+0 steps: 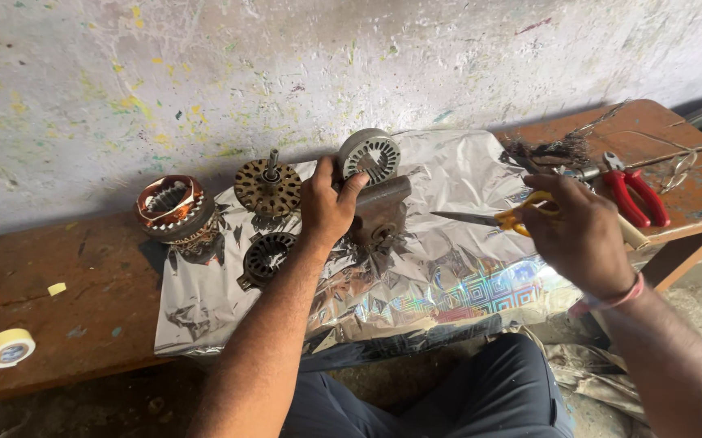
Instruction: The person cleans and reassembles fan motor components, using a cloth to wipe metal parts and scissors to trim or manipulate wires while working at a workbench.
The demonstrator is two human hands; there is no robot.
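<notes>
Just above the frame's centre, the grey motor stator (369,154) stands on edge on a rusty metal block (380,212), the left hand (328,204) closed round it. The right hand (580,234), centre right, grips yellow-handled scissors (503,217), blades pointing toward the left hand: a slip could nick its fingers, or the stator could roll off onto the crinkled foil sheet (416,284).

Under the left grip (328,203) sits a grey, slotted stator ring (370,154) on a rusty brown metal block (381,212). The right grip (582,235) closes on scissors (503,217) with yellow handles and silver blades, beside red-handled pliers (636,195). Beneath both lies crinkled silver foil (448,268) with a rainbow square pattern. The bench (83,284) is reddish brown; the wall (205,73) beyond is white, paint-flecked.
</notes>
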